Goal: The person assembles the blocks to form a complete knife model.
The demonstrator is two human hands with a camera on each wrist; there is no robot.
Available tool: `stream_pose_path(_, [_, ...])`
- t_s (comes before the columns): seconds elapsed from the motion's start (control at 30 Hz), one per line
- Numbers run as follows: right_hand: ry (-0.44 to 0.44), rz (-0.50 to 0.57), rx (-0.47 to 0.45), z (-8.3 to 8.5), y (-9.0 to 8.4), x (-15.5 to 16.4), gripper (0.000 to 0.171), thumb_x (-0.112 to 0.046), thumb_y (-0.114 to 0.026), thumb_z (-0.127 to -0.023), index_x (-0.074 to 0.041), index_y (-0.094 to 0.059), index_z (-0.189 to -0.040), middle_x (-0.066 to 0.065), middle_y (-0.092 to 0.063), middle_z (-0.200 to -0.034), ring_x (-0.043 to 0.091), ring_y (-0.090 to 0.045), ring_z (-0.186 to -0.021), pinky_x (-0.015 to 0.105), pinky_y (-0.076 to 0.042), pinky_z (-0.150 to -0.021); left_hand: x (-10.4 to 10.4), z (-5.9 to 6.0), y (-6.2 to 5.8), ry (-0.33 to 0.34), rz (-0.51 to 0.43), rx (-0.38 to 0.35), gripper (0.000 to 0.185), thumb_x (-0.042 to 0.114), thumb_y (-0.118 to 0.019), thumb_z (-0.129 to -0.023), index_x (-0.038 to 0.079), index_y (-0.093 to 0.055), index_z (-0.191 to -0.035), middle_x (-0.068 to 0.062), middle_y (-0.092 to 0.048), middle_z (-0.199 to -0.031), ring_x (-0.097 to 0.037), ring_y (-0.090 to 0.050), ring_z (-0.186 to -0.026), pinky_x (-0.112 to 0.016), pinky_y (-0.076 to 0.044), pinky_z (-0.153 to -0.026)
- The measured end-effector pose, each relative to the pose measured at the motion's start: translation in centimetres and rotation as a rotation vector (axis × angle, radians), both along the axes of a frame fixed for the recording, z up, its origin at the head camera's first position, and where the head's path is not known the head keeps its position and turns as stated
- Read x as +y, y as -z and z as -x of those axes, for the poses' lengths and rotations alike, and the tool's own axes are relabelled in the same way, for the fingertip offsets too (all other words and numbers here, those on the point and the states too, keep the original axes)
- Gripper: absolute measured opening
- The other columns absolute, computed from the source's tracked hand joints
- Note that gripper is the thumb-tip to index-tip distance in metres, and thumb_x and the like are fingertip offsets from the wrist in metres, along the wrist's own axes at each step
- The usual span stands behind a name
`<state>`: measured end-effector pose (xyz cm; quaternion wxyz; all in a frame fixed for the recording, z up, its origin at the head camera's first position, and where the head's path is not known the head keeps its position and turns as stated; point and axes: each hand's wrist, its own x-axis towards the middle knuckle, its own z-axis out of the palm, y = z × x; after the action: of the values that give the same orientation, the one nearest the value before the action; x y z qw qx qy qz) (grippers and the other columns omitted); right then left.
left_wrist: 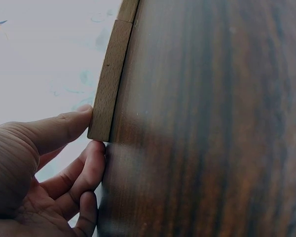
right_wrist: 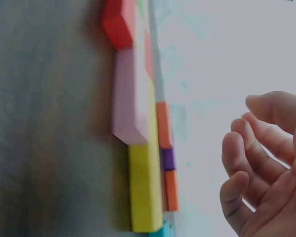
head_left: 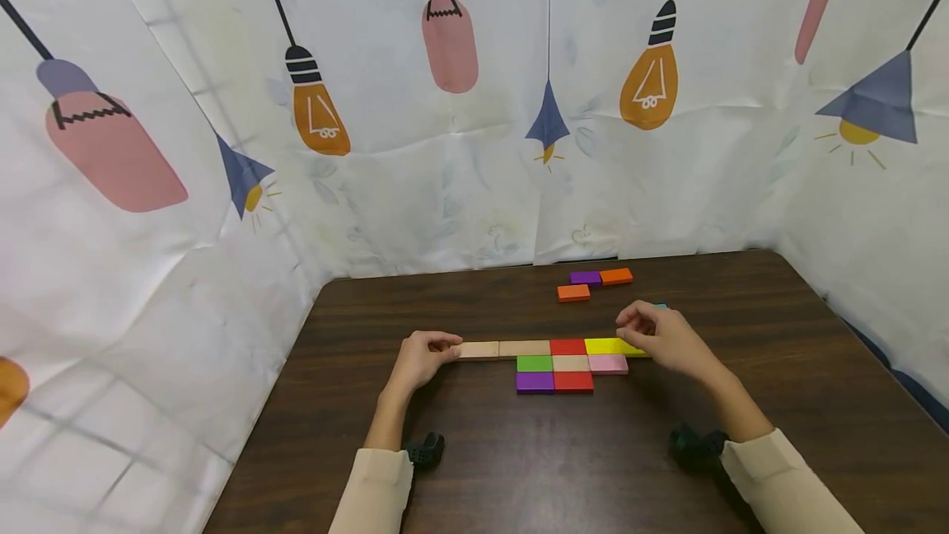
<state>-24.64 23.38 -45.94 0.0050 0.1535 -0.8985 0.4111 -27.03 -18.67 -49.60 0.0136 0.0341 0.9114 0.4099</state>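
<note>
Plain wood block (head_left: 478,349) lies flat at the left end of the top row of blocks, mid tabletop (head_left: 474,468). Left hand (head_left: 423,358) has its thumb and curled fingers (left_wrist: 89,168) pressed against that block's end face, likely to butt it tight against the next plain wood block (head_left: 524,348). It pinches nothing; the contact is a push on the end, not a grip.

The row runs on through a red block (head_left: 567,346) to a yellow block (head_left: 610,345) at the right end. Right hand (head_left: 663,338) sits at the yellow block's far end, fingers (right_wrist: 246,163) loosely curled and slightly apart; the right wrist view shows them clear of the block and holding nothing, probably ready to brace the row from that side.

Under the row: a green block (head_left: 535,363), a third plain block (head_left: 571,363) and a pink block (head_left: 608,363), then a purple block (head_left: 535,381) and another red block (head_left: 573,381), packed edge to edge like tiling.

All are flat rectangular slabs with square edges: matte paint on the coloured ones, fine speckled grain on the bare wood. The tabletop is dark wood-grain laminate.

Further back lie spare blocks: a purple spare (head_left: 585,277), an orange spare (head_left: 616,275) and a second orange spare (head_left: 573,292). A teal bit (head_left: 660,305) peeks out behind the right hand. Printed lamp-pattern cloth (head_left: 185,287) walls the area.
</note>
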Motion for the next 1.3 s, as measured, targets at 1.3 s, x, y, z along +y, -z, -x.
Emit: stream_pose_path(1.3, [0.105, -0.019, -0.277, 14.1, 3.3, 4.8, 0.054, -0.019, -0.059, -0.096, -0.005, -0.040, -0.145, 0.019, -0.061, -0.104, 0.024, -0.056, -0.083, 0.031, -0.047, -0.064, 0.0, -0.3, 0.0, 0.004, -0.017, 0.014, 0.013, 0.021, -0.075, -0.083, 0.022, -0.078, -0.096, 0.002, -0.067, -0.080, -0.013, -0.057, -0.071, -0.028, -0.046, -0.062])
